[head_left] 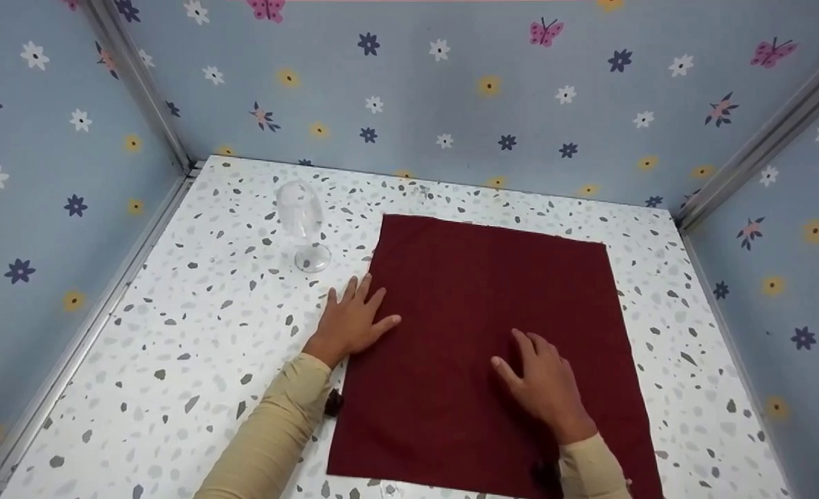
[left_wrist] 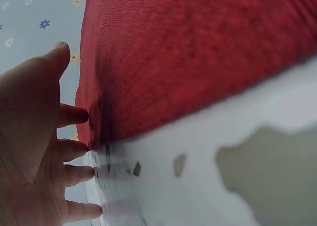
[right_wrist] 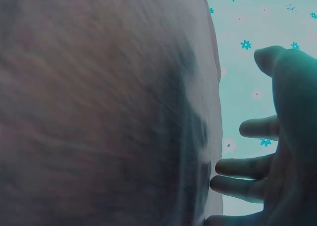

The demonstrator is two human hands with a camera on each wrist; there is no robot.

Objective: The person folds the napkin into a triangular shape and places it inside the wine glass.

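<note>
A dark red cloth [head_left: 451, 305] lies spread flat on the speckled table. My left hand [head_left: 350, 320] is at the cloth's left edge with its fingers spread, thumb and forefinger over the fabric and the other fingers over the tabletop. In the left wrist view, the fingertips [left_wrist: 79, 149] are right at the edge of the red cloth [left_wrist: 198, 42]. Over the right half of the cloth is my right hand [head_left: 544, 381], its fingers relaxed and a little apart, holding nothing. The right wrist view shows the right hand's fingertips [right_wrist: 225, 181] close to the cloth surface [right_wrist: 89, 107], which looks washed out there.
A clear stemmed glass [head_left: 301, 215] stands on the table beyond my left hand, left of the cloth. The white speckled tabletop [head_left: 174, 346] is bordered by flower-patterned panels at the back [head_left: 409, 90], left [head_left: 28, 208] and right [head_left: 790, 277].
</note>
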